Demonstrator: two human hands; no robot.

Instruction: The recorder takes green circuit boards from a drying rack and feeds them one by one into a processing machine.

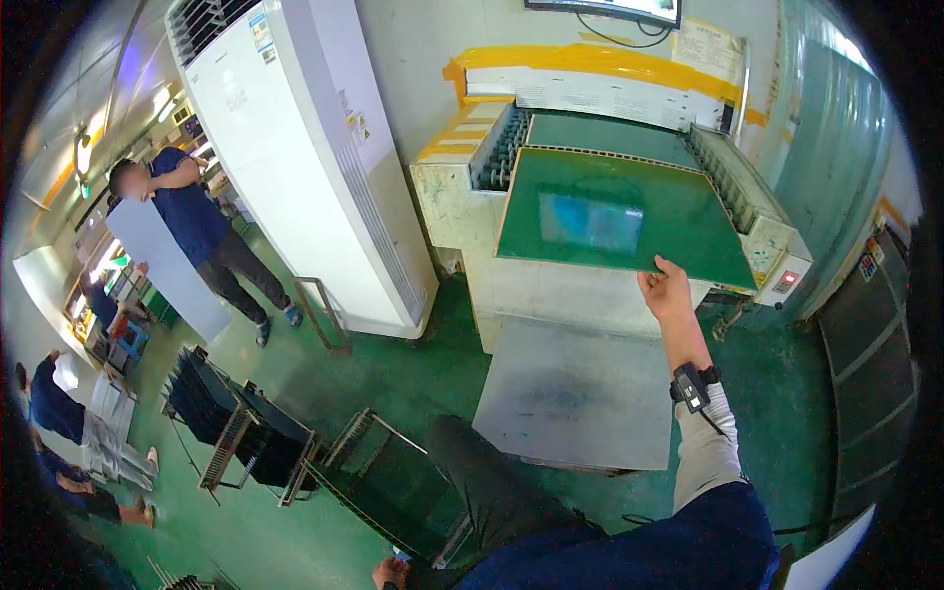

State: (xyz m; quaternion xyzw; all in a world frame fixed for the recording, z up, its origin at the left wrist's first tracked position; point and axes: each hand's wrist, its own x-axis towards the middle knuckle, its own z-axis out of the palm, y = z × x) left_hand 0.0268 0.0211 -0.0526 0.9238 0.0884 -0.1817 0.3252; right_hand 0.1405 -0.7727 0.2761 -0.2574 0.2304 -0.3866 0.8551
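A large glossy green panel, like a circuit board panel, lies with its far part on the roller conveyor machine and its near part sticking out toward me. My right hand pinches its near edge, right of the middle, arm stretched forward. Behind it, a second green panel rests on the rollers. Low in the view, my left hand is curled beside the near end of a metal slotted rack; what it grips is hidden. A black device is strapped to my right wrist.
A grey sheet lies before the machine, near my knee. Another rack holding dark panels stands left, beyond mine. A tall white air conditioner borders the machine. A person carrying a pale board stands farther left; others work behind.
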